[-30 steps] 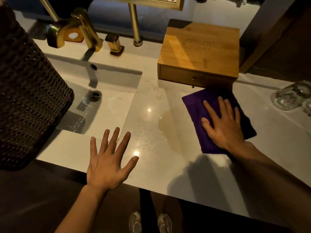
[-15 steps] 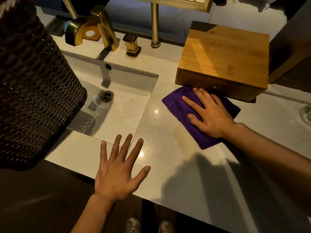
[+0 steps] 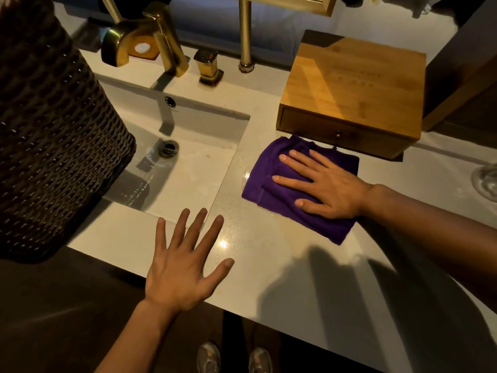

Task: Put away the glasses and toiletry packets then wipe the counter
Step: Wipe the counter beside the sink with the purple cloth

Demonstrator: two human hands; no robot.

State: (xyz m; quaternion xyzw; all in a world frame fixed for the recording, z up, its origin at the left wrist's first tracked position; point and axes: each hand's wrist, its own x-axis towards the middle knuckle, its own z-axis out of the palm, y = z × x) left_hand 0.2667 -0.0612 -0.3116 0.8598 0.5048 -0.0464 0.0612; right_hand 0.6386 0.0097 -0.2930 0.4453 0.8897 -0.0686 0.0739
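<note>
A folded purple cloth [image 3: 271, 193] lies on the pale stone counter [image 3: 295, 265], just in front of a wooden drawer box [image 3: 357, 84]. My right hand [image 3: 325, 184] presses flat on the cloth, fingers spread and pointing left toward the sink. My left hand [image 3: 185, 267] rests open at the counter's front edge, fingers splayed, holding nothing. A clear glass [image 3: 485, 181] shows partly at the right edge of the view. No toiletry packets are visible.
A white sink basin [image 3: 188, 168] with a drain sits left of the cloth. A gold faucet [image 3: 161, 41] and gold handle [image 3: 208, 65] stand behind it. A dark woven basket [image 3: 48, 135] fills the left side. A gold mirror post [image 3: 246, 36] rises at the back.
My right hand has slid the purple cloth leftward across the counter, from near the glass toward the sink edge. The left hand has stayed spread at the front edge.
</note>
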